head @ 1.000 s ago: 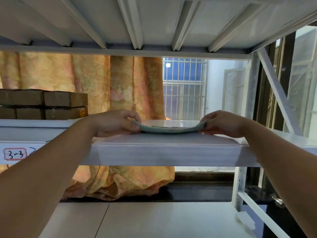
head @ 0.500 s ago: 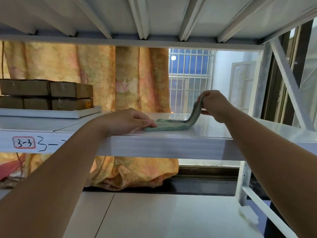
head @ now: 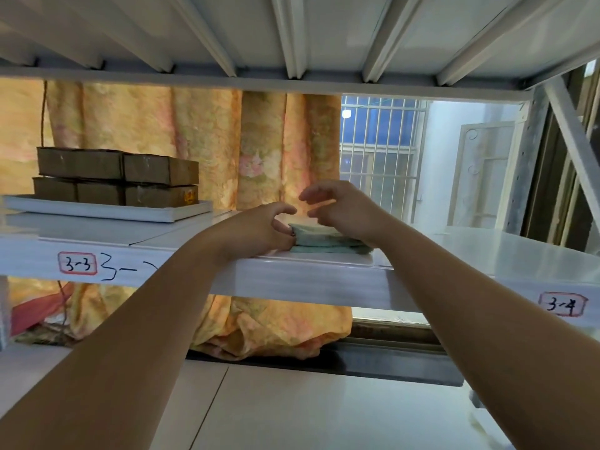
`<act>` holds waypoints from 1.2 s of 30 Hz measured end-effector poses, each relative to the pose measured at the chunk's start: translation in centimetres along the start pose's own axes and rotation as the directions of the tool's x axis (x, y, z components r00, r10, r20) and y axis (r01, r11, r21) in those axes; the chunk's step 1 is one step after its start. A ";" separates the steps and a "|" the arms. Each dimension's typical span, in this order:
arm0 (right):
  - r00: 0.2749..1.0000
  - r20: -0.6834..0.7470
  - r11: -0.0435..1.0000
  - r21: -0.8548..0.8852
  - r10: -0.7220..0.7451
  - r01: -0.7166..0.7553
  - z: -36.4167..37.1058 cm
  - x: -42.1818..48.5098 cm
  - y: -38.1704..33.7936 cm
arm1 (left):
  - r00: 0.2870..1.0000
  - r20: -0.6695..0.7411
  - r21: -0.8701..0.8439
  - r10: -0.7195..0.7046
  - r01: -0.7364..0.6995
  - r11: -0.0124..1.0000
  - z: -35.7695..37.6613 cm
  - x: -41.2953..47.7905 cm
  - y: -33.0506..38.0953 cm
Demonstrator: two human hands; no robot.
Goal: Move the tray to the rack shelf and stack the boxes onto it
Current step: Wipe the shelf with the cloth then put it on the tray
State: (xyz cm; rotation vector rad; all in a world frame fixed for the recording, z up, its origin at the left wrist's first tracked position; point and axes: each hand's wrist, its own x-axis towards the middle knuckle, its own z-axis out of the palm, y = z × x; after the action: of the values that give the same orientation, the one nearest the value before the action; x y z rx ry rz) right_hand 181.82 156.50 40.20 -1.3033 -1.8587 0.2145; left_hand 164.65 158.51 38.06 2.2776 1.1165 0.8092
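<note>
A white tray rests on the left part of the rack shelf, with brown cardboard boxes stacked on it in two layers. Right of the tray, a green cloth lies folded near the shelf's front edge. My left hand is at the cloth's left edge, fingers curled and apart, a fingertip touching the fold. Just above the cloth hovers my right hand, fingers spread and holding nothing, its heel hiding the cloth's right end.
Labels "3-3" and "3-4" mark the shelf's front beam. Another shelf's ribbed underside hangs close overhead. An orange curtain and a barred window lie behind. A diagonal brace crosses the right side, and a lower shelf sits below.
My right hand carried the cloth's right end over to the left, folding it, then let go. My left hand lifted from pressing the cloth flat. The view shifted left.
</note>
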 end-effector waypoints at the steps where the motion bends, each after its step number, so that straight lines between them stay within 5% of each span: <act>1: 0.999 -0.043 0.999 -0.045 0.008 -0.010 -0.4 -0.2 0.1 | 1.000 0.006 0.004 -0.002 0.002 1.000 0.0 0.1 0.0; 7: 0.931 0.348 0.926 -0.377 0.112 0.030 -1.8 -1.5 -0.6 | 1.000 0.028 0.012 -0.001 0.001 1.000 -0.1 0.3 0.0; 18: 0.989 -0.023 0.946 -0.295 -0.144 0.132 -0.2 -1.5 -0.9 | 0.998 0.037 0.031 0.055 -0.056 0.998 -0.2 0.3 -0.5; 25: 0.989 0.085 0.965 -0.224 -0.122 0.139 0.0 -2.3 -0.4 | 0.995 0.053 0.152 0.082 -0.089 0.984 -0.3 0.2 0.0; 32: 0.975 0.217 0.908 -0.402 -0.034 0.121 -1.9 -2.6 0.4 | 0.992 0.125 0.311 -0.008 -0.031 0.950 -0.1 0.3 0.6; 36: 0.989 0.144 0.911 -0.400 -0.042 0.097 -2.9 -3.0 1.2 | 0.989 0.146 0.364 -0.022 -0.033 0.931 0.0 -0.1 1.3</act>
State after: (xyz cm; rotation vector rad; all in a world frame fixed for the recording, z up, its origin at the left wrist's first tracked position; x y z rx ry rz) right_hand 185.07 153.61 39.73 -1.5254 -2.1372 -0.1381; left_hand 165.32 157.67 38.87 2.5943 1.2784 0.4487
